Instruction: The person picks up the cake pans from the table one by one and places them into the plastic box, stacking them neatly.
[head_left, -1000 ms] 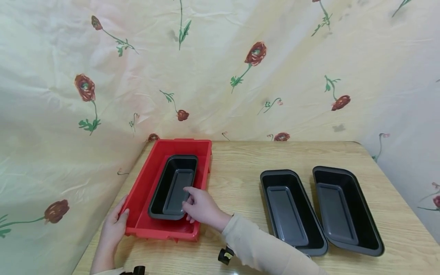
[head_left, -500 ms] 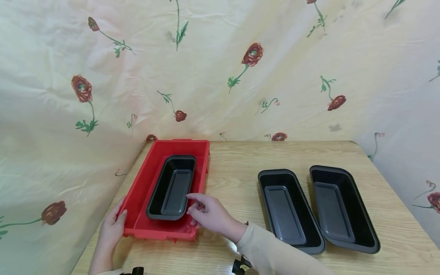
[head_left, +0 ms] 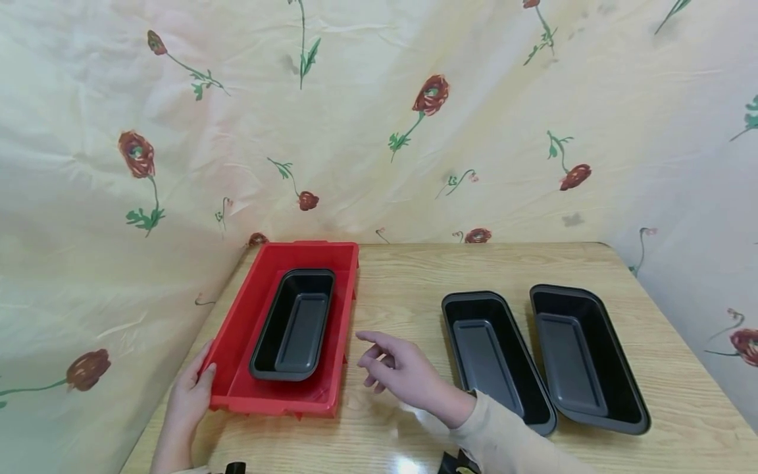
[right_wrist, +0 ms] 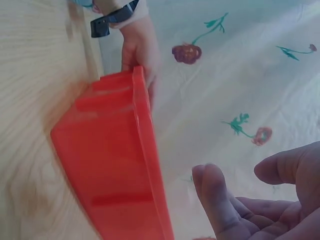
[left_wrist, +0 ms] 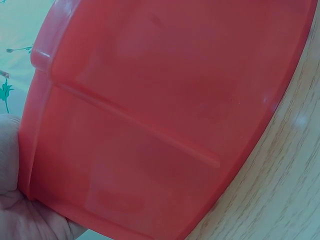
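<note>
A red plastic tray [head_left: 237, 368] lies on the left part of the table, with one dark loaf pan [head_left: 304, 329] inside it. My left hand [head_left: 191, 388] grips the tray's near left corner, thumb over the rim; the left wrist view shows the tray's red outer wall [left_wrist: 125, 125] close up. To the right of the tray, my right hand [head_left: 403, 372] hovers over the table, fingers loosely bent and holding nothing. In the right wrist view its thumb and fingers [right_wrist: 215, 190] stand apart, clear of the tray's side.
Two more dark loaf pans stand side by side on the right: the nearer-to-middle loaf pan [head_left: 488, 355] and the outer loaf pan [head_left: 574, 368]. Behind the wooden table [head_left: 408, 283] hangs a flower-printed cloth [head_left: 355, 118].
My right hand has drawn back from the loaf pan's near right edge, moving right past the tray's side. My left hand keeps its grip on the tray. The view has shifted slightly.
</note>
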The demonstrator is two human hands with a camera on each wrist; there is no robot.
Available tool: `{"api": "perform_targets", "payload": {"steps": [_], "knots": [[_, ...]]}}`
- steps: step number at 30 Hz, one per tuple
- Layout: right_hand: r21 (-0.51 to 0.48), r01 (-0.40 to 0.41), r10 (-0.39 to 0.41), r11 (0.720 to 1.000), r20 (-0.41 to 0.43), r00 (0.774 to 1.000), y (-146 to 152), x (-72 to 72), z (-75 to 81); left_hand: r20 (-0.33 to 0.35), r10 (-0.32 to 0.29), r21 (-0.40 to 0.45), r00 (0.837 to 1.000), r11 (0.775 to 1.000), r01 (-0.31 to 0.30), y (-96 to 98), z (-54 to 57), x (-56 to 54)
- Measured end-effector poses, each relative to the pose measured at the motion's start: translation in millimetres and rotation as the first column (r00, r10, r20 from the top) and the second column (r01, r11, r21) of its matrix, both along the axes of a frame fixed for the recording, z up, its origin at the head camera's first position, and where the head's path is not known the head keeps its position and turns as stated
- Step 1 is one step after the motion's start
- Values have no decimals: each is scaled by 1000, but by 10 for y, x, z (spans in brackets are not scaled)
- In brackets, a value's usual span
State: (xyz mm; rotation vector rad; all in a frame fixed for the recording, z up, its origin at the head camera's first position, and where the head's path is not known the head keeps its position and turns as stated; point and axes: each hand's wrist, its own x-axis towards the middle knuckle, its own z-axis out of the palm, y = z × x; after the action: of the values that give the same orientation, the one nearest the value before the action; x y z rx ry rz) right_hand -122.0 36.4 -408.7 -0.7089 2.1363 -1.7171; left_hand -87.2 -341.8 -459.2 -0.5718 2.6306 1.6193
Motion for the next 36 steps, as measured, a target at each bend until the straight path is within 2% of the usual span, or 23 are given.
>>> {"api": "perform_targets", "payload": {"steps": [7, 10, 21, 32, 36], "knots": [[-3, 14, -14, 1000, 11, 1000, 257, 37, 37, 37, 8, 15, 999, 1000, -9, 4, 3, -12], [1, 35, -35, 999, 8, 999, 355, 58, 47, 36, 12, -3, 999, 1000, -12, 3, 2, -9], [1, 133, -132, 991, -96, 987, 657, 137, 58, 49, 17, -19, 999, 1000, -16, 14, -6, -9], [-2, 197, -195, 980, -127, 972, 916, 189, -6, 31, 26, -7, 999, 1000, -26, 16, -23, -2], [11, 237, -232, 971, -163, 959, 1004, 217, -20, 40, 30, -8, 999, 1000, -30, 15, -18, -3]]}}
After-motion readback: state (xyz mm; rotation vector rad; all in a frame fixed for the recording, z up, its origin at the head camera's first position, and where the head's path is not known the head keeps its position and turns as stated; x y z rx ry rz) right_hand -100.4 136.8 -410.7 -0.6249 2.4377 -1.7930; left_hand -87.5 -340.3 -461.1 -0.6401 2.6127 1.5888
